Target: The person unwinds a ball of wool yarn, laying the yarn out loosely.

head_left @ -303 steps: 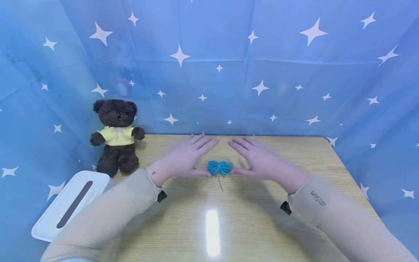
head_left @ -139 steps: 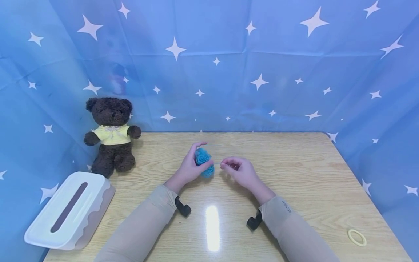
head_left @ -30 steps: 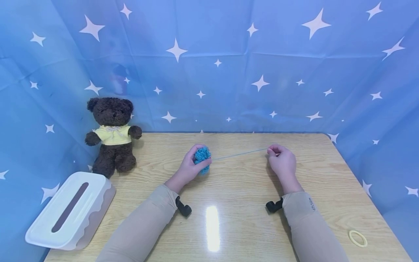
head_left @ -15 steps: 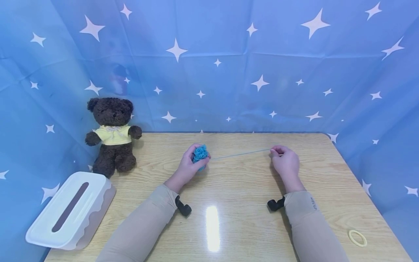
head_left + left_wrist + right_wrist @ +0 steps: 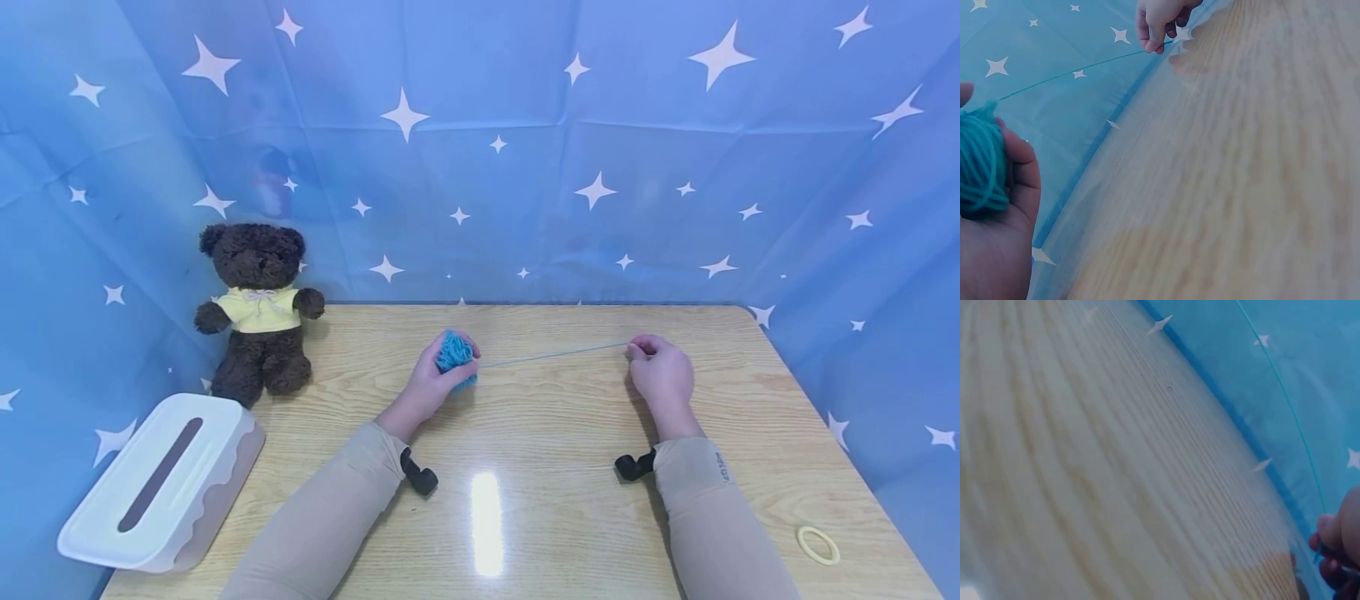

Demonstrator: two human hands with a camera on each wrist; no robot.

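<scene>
My left hand (image 5: 427, 390) is curled around the blue yarn (image 5: 453, 352), with my thumb across its front. The yarn is up over the back part of the wood surface (image 5: 555, 467). My right hand (image 5: 663, 377) pinches the thin string (image 5: 555, 354) near its end. The string goes almost straight from one hand to the other. A brown bear (image 5: 258, 312) and a white box (image 5: 197, 467) are on my left. A yellow ring (image 5: 802, 543) lies on my right.

room: tabletop (image 5: 555, 475) between sleeves (image 5: 318, 517) | across: strand (image 5: 555, 355) | left: bear (image 5: 258, 321), box (image 5: 198, 467) | right: ring (image 5: 800, 540)
</scene>
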